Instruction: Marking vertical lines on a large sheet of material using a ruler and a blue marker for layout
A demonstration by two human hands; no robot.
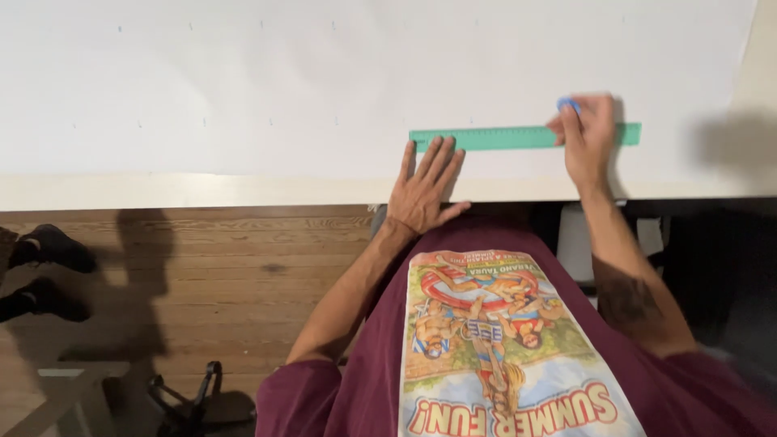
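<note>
The green ruler (pixel 518 137) lies flat on a large white paper sheet (pixel 243 89) near the front edge of the counter (pixel 162 193). The left hand (pixel 422 190) presses its open, spread fingers on the ruler's left end, so it cannot slide. The right hand (pixel 589 137) pinches a small blue marker (pixel 568 103) just above the ruler's upper edge, near its right end.

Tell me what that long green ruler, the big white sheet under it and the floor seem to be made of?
The long green ruler looks like plastic: flat, evenly coloured, matte, with fine edge markings. The big white sheet seems to be paper, thin and dull, carrying small pen ticks, though it could be card. The brown plank floor appears to be wood, showing grain and board seams.
</note>
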